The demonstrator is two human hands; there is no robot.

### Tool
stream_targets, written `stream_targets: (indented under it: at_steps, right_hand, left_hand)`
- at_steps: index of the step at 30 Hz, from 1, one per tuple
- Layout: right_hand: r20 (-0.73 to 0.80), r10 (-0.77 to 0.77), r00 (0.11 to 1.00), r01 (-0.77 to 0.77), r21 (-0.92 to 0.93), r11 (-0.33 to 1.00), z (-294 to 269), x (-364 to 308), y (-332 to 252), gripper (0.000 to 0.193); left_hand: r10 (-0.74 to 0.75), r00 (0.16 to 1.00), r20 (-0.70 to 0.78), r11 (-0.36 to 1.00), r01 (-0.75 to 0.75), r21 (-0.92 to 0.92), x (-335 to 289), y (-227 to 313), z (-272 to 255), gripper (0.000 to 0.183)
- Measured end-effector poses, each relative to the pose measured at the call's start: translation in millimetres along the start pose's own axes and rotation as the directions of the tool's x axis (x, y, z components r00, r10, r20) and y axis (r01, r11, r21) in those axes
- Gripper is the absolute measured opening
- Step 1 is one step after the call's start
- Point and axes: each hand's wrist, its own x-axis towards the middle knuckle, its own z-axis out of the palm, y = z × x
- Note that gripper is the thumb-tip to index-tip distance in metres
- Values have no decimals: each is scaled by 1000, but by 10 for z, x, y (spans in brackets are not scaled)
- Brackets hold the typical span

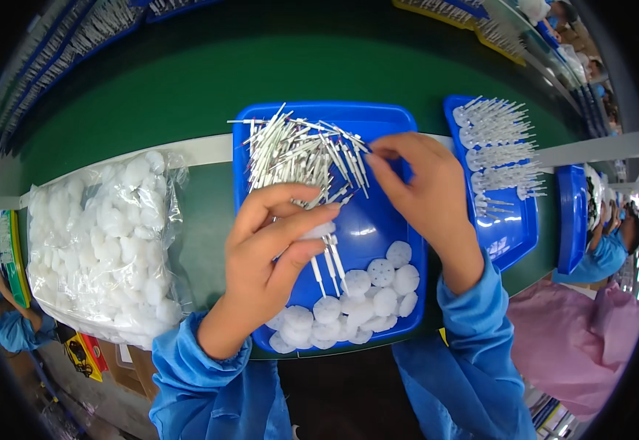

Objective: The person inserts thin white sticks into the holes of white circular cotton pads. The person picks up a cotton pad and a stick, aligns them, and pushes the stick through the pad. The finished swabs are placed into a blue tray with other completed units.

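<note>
The left hand point(261, 253) pinches a white disc point(318, 232) with slim sticks point(332, 258) jutting from it. Beyond it, the right hand point(433, 183), fingertips nearly together, meets the stick pile point(286, 150); its grip is unclear. Sticks are apparently being inserted; next calls for singling one out.

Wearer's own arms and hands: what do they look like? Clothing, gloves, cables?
Left hand and right hand are both bare: no gloves, rings or cables visible. Long, loose, bright-blue fabric sleeves with a slight sheen cover both forearms: left sleeve, right sleeve. Both are creased and bunched near the wrists. No markings can be made out on them.
</note>
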Motion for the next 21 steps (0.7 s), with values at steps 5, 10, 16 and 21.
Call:
stream_targets:
  at_steps: [5, 10, 16, 21]
  right_hand:
    - [11, -80, 997, 81, -190, 978, 277, 133, 86, 17]
    - [57, 54, 997, -59, 95, 994, 170, 27, 41, 20]
    - [150, -49, 987, -43, 549, 835, -93, -303, -323, 26]
    - [162, -36, 986, -45, 472, 880, -28, -397, -379, 27]
  left_hand:
    - [-239, 970, -44, 965, 232, -125, -29, 58, 20, 29]
    - [-238, 968, -79, 968, 229, -106, 4, 89, 45, 34]
    - [-259, 965, -36, 961, 253, -113, 31, 112, 21, 35]
    - [-283, 959, 26, 947, 284, -151, -9, 65, 10, 34]
